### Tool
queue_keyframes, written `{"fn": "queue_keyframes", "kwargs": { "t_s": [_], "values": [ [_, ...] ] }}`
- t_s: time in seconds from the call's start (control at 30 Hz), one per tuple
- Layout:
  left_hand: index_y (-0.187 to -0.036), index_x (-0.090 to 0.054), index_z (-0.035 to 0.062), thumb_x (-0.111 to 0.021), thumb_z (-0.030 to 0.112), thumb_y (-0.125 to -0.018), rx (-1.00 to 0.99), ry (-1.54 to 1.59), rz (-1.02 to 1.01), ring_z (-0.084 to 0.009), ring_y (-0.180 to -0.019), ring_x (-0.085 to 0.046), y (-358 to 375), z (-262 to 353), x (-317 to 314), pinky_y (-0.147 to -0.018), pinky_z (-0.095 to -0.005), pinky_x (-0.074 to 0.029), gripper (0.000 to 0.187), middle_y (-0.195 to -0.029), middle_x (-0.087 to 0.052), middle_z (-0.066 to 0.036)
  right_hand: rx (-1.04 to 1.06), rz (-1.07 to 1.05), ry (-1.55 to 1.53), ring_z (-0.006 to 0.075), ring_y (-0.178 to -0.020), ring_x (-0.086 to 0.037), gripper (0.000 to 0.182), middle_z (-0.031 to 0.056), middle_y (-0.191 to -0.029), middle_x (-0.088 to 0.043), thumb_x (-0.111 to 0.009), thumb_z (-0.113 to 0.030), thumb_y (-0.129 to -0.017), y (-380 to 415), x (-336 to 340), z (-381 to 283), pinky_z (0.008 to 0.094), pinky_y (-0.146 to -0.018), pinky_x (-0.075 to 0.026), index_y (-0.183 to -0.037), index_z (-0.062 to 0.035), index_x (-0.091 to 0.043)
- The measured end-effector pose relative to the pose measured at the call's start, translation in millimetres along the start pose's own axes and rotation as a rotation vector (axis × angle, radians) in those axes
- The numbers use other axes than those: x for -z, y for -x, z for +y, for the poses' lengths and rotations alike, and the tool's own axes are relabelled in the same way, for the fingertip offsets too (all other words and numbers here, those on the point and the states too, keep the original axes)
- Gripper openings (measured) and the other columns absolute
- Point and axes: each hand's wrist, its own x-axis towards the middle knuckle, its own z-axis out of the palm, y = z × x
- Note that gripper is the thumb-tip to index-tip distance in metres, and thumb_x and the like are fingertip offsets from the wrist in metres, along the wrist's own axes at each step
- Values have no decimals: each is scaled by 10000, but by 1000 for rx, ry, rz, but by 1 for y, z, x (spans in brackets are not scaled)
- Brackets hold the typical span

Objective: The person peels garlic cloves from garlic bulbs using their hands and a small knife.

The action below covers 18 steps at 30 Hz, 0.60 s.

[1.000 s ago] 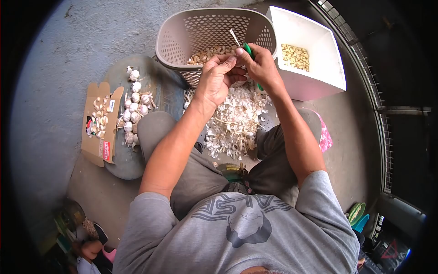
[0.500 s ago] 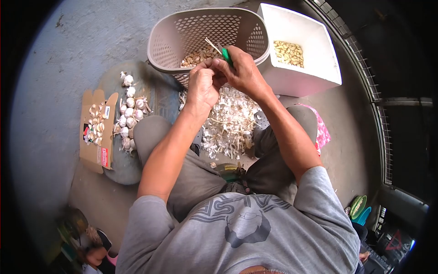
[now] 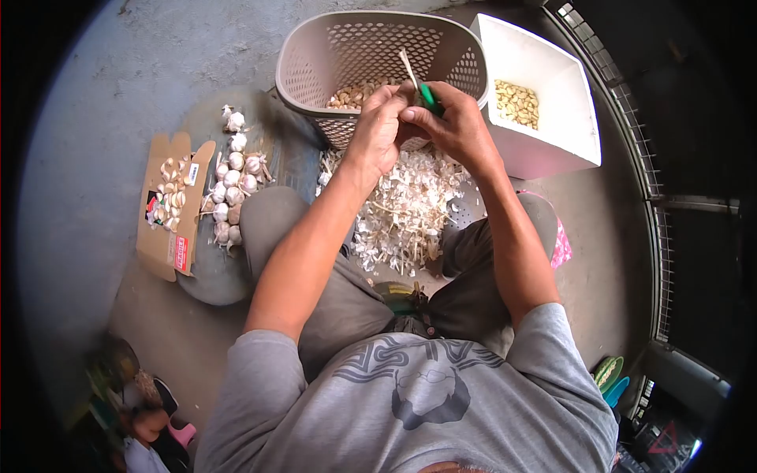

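Note:
My right hand [image 3: 461, 130] is wrapped around a small knife with a green handle [image 3: 429, 98]; its blade is mostly hidden. Closed fingers of my left hand [image 3: 377, 135] meet the right at the basket's near rim. From between them a pale, dry garlic stem [image 3: 408, 66] sticks up, and the rest of that garlic is covered by my fingers. Just beyond stands a grey-brown perforated basket [image 3: 315, 115] with loose cloves [image 3: 347, 98] inside. Below my hands, between my legs, lies a heap of papery garlic skins and stems [image 3: 406, 209].
On the left, whole garlic bulbs [image 3: 234, 177] lie on a round grey surface [image 3: 209, 288], beside an opened cardboard box [image 3: 154, 240] holding cloves. A white box [image 3: 544, 150] with peeled cloves [image 3: 516, 103] stands right of the basket. Another person [image 3: 150, 426] shows at lower left.
The whole view has shifted slightly, so the basket and boxes sit differently in frame. The garlic stem now points more upright. Both hands stay together, the knife still in the right.

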Motion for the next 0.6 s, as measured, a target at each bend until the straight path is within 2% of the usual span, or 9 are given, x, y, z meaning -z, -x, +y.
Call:
{"fn": "queue_keyframes", "kwargs": {
  "t_s": [0.03, 0.07, 0.13, 0.23, 0.27, 0.4, 0.5, 0.53, 0.6],
  "values": [
    [-1126, -628, -2, -493, 118, -1067, -2, 46, -54, -202, -846, -700, -5, -2, 6, -736, -380, -644, 190, -956, -676, -90, -13, 35, -93, 157, -833, -644, 418, 116, -929, -691, -819, -246, -883, 1, -2, 0, 331, -722, -538, -1163, 28, -674],
    [-1130, -634, -9, -517, 206, -1086, -21, 45, -96, -184, -829, -690, -8, -4, 12, -726, -378, -643, 248, -953, -675, -84, -27, 72, -187, 141, -846, -643, 412, 105, -946, -699, -824, -238, -880, 3, -4, 0, 323, -724, -543, -1150, 34, -674],
    [-1128, -638, -7, -528, 239, -1083, -52, -14, -5, -169, -825, -687, -6, -3, 11, -734, -358, -635, 274, -945, -673, -70, -89, 94, -314, 89, -867, -630, 373, 65, -945, -705, -828, -209, -882, 2, -4, -2, 289, -721, -553, -1106, 47, -676],
    [-1112, -645, 20, -538, 365, -1071, -56, -60, 90, -155, -827, -689, -3, -1, 4, -733, -339, -619, 363, -956, -680, -48, -98, 62, -245, 76, -794, -600, 346, 43, -857, -680, -819, -226, -897, 1, -7, 3, 288, -668, -530, -1057, 43, -671],
    [-1116, -645, 34, -532, 392, -1070, -34, -44, 100, -160, -836, -693, -1, 0, 2, -736, -341, -617, 378, -964, -683, -46, -72, 78, -189, 84, -731, -552, 360, 50, -786, -648, -822, -260, -894, 0, -12, 19, 302, -626, -498, -1001, 38, -651],
    [-1111, -638, 96, -498, 490, -1063, -43, -14, 59, -163, -854, -698, 4, 4, -5, -744, -344, -609, 421, -980, -688, -29, 79, 69, -20, 122, -683, -502, 405, 125, -731, -576, -829, -287, -875, -1, -11, 4, 343, -604, -478, -964, 42, -612],
    [-1095, -627, 121, -492, 526, -1054, 9, -65, -84, -154, -862, -694, 3, 7, -2, -758, -341, -605, 428, -979, -677, -11, 78, 36, -12, 144, -681, -558, 390, 141, -736, -582, -816, -269, -886, 0, -7, 3, 356, -616, -492, -977, 46, -606],
    [-1032, -618, 124, -465, 538, -1064, 38, -137, 47, -157, -744, -673, 4, 5, -8, -643, -334, -576, 442, -883, -672, -23, 110, 39, 36, 153, -672, -578, 373, 139, -735, -590, -807, -258, -893, 0, -6, -2, 356, -610, -497, -974, 43, -602],
    [-975, -620, 133, -437, 537, -1074, 116, -163, -25, -165, -662, -645, 7, 11, -5, -567, -325, -528, 455, -790, -651, -29, 174, 38, 130, 172, -654, -618, 342, 135, -732, -606, -790, -236, -908, 3, -3, -13, 357, -599, -505, -968, 37, -593]
  ]
}}
